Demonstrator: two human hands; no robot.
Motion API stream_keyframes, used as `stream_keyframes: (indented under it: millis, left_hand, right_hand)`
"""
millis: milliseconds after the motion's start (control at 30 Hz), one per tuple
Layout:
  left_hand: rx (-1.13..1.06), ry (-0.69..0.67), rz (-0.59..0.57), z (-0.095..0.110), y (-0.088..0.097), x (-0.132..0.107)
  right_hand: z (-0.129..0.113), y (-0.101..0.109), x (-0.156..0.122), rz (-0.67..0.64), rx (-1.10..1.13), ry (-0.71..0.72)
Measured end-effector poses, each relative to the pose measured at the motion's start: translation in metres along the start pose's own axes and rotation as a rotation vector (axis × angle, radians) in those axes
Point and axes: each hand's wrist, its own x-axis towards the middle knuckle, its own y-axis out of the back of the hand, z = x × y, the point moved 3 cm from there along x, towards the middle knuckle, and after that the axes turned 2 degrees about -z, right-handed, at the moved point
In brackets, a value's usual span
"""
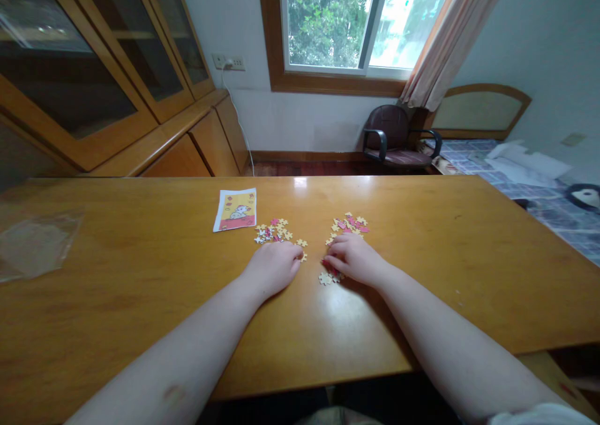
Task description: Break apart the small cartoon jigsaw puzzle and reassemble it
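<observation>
Two small heaps of loose jigsaw pieces lie on the wooden table (140, 275): a left heap (274, 231) and a right heap (349, 224), yellow, pink and white. My left hand (274, 267) rests knuckles up just below the left heap, fingers curled, fingertips at a piece near its right edge. My right hand (352, 257) lies below the right heap, fingers curled down onto a few pieces (328, 277) at its left side. What either hand pinches is hidden. A picture card (235, 209) with a yellow and red drawing lies left of the heaps.
A crumpled clear plastic bag (35, 244) lies at the table's left end. Beyond the table stand a wooden glass-door cabinet (107, 81), a dark armchair (394, 137) under the window, and a bed (539, 187) with papers to the right.
</observation>
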Motion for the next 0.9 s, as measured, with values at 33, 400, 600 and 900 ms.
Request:
stream_keyframes:
  millis: [33, 400, 600, 900]
  left_hand:
    - [-0.012, -0.011, 0.001, 0.001, 0.001, 0.0]
    - [-0.063, -0.413, -0.094, 0.03, -0.004, -0.008]
    - [-0.095, -0.325, -0.087, 0.018, -0.01, -0.002]
    - [-0.107, -0.22, -0.074, 0.012, -0.007, -0.001]
  right_hand:
    - [0.004, 0.0, 0.0, 0.018, -0.029, -0.049]
    - [0.007, 0.006, -0.001, 0.056, -0.031, -0.11]
    - [0.01, 0.009, -0.001, 0.068, -0.01, -0.133]
    - [-0.01, 0.006, -0.005, -0.13, 0.128, 0.123]
